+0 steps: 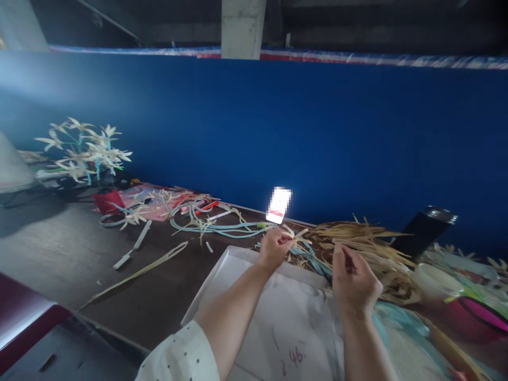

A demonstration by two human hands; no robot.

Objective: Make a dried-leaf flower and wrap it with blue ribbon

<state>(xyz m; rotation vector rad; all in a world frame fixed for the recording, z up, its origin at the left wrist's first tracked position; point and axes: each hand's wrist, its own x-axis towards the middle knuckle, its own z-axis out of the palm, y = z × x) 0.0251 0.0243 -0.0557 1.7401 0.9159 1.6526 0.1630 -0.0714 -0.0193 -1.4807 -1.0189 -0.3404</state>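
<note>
My left hand [273, 248] is closed in a pinch on a pale husk flower [298, 236], whose narrow petals spread out to the right of the fingertips. To the right, my right hand [354, 280] is closed too, thumb and fingers pressed together; whatever it may hold is too small to make out. Both hands are above the far edge of a shallow white box lid [254, 312] with red handwriting. Behind them a bundle of dry tan husks [357, 238] lies on the table. Light blue strips [313, 259] are tucked beneath the flower.
A lit phone [279, 205] leans against the blue partition [317, 132]. Finished-looking husk flowers [89, 151] rise above a red pot [108, 202] at left. Coiled pale blue cords [222, 230] lie mid-table. A dark flask [420, 230], white bowl [436, 280] and pink container [476, 317] crowd the right.
</note>
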